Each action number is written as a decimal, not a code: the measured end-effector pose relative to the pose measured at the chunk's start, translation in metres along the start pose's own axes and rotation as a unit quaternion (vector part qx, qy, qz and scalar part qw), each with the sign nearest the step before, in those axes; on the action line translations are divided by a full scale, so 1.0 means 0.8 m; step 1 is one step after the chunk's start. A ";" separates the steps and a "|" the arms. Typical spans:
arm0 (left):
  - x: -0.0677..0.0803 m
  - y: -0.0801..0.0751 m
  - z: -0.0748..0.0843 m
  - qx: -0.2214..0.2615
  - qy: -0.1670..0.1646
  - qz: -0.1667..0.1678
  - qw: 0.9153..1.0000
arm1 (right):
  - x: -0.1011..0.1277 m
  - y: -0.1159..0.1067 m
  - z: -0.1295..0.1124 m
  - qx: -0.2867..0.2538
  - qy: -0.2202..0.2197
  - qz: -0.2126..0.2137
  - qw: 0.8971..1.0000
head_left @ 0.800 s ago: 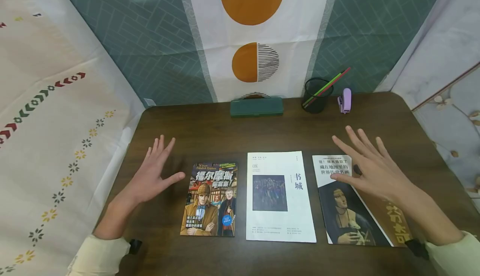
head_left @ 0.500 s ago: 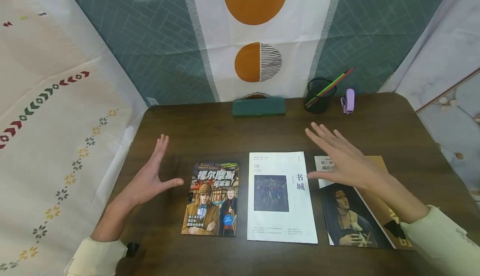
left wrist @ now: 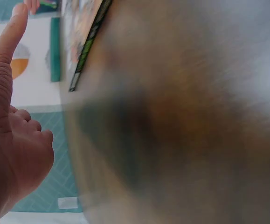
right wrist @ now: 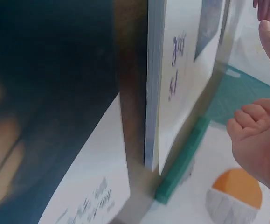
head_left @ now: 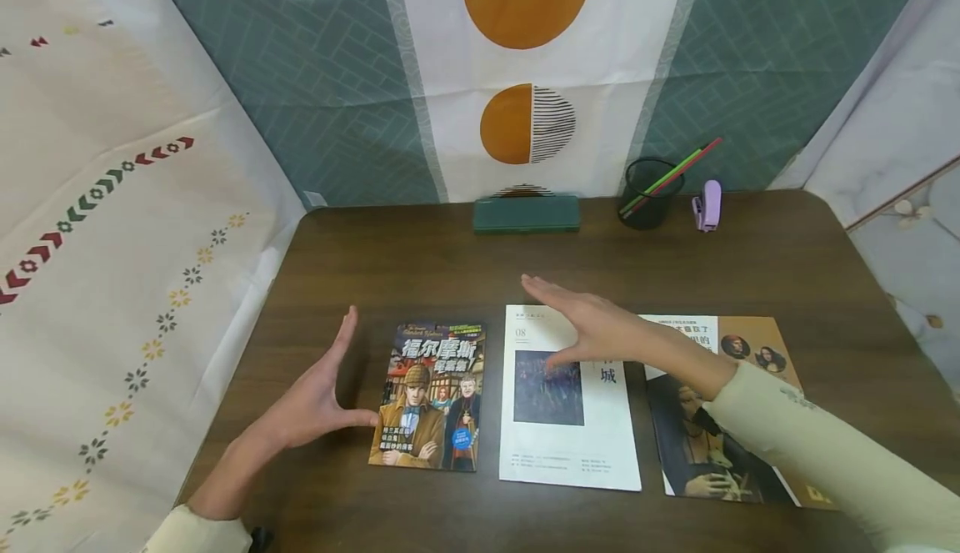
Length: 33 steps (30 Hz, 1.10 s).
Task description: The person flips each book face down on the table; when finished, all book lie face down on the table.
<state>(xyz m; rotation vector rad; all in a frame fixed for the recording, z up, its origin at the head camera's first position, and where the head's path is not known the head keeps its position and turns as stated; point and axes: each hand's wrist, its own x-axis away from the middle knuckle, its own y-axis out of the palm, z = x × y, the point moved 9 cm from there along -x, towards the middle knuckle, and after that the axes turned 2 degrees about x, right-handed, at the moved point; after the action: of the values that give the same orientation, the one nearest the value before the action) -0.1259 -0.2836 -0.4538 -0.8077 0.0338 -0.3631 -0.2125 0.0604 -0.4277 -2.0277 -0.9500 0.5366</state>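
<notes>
Three books lie in a row on the dark wooden table (head_left: 420, 261). My left hand (head_left: 330, 390) stands on edge with straight fingers just left of the comic-cover book (head_left: 429, 396), its thumb tip at the book's left edge. My right hand (head_left: 581, 328) hovers flat with straight fingers over the top of the white book (head_left: 566, 399), thumb over its dark picture. My right forearm crosses the portrait-cover book (head_left: 720, 419). Neither hand holds anything. The white book's edge (right wrist: 155, 84) shows in the blurred right wrist view, and the comic book's edge (left wrist: 86, 46) in the left wrist view.
A green pencil case (head_left: 527, 213) lies at the table's back edge. Right of it stand a black mesh pen cup (head_left: 647, 194) with two pencils and a lilac stapler (head_left: 708, 204). Patterned cloth hangs behind and at both sides.
My right hand has swept left from over the portrait book to over the white book. My left hand has turned on edge and moved closer to the comic book.
</notes>
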 end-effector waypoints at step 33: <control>0.032 0.070 0.011 -0.093 0.069 -0.051 0.992 | -0.106 0.087 -0.016 -0.050 -0.039 -0.083 0.995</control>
<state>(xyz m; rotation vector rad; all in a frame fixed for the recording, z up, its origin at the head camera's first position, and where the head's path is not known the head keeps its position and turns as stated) -0.0832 -0.2504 -0.4848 -0.9692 0.1577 -0.5176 -0.2270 -0.0388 -0.4741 -2.0051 -1.2018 0.4894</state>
